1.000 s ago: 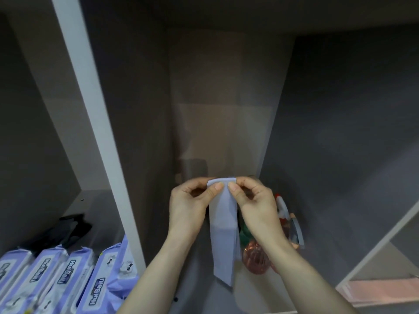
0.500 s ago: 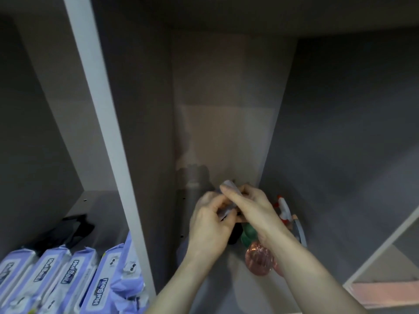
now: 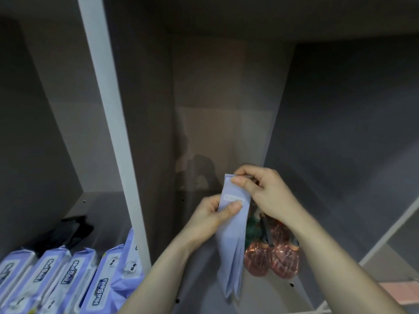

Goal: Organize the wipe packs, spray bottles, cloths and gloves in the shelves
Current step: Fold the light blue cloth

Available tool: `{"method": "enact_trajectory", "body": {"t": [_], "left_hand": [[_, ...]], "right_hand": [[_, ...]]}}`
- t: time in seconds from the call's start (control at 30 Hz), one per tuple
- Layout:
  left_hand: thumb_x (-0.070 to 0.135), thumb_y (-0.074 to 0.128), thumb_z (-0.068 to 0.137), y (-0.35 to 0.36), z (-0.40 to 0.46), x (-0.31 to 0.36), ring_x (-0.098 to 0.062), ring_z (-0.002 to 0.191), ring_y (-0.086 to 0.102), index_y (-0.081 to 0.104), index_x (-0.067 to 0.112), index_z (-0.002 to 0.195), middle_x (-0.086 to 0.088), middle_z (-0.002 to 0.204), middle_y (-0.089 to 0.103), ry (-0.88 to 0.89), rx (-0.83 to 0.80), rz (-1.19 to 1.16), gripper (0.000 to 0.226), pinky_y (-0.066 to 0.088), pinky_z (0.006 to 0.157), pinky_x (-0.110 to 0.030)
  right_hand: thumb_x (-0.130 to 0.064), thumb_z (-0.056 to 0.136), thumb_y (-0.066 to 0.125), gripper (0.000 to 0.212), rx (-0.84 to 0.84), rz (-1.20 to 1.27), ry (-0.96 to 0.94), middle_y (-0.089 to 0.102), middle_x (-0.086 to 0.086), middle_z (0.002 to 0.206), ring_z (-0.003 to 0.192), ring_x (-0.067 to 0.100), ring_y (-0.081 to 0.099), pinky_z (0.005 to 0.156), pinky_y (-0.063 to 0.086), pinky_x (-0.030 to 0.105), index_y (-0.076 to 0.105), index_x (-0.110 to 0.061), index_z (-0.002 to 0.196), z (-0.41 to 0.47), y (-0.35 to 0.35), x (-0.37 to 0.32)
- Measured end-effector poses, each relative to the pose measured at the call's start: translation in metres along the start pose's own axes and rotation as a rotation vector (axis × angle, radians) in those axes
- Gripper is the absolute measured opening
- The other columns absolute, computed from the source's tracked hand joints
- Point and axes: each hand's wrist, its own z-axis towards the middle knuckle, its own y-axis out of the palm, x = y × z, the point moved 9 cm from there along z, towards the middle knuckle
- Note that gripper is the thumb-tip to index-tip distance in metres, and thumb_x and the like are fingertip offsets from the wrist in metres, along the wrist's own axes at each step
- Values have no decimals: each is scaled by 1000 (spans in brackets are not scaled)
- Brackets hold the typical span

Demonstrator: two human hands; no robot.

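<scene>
A pale blue glove (image 3: 233, 234) is pinched at its cuff by the right hand (image 3: 265, 191) and gripped lower by the left hand (image 3: 215, 214), above the spray bottles (image 3: 272, 254). If released loosely, it could be draped over them.

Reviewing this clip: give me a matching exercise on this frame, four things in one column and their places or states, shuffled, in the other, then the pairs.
Things:
1. wipe packs
2. pale blue cloth
3. pink spray bottles
4. black gloves

Places or states:
A. lying dark behind the row, left compartment
B. hanging folded, pinched by the left hand and right hand
C. lined up in a row, front of left compartment
D. on the middle compartment's floor, behind the cloth

Pairs: 1-C, 2-B, 3-D, 4-A
</scene>
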Motion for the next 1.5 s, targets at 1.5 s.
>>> {"method": "enact_trajectory", "body": {"t": [1.5], "left_hand": [[14,65,88,8,-71,-43,-14,42,54,68,7,88,-5,60,63,-207,162,121,7,41,38,-24]], "right_hand": [[-20,90,63,16,767,264,659,61,11,71,40,17,61,35,48,22,65,-4,88,-223,-161,107]]}}
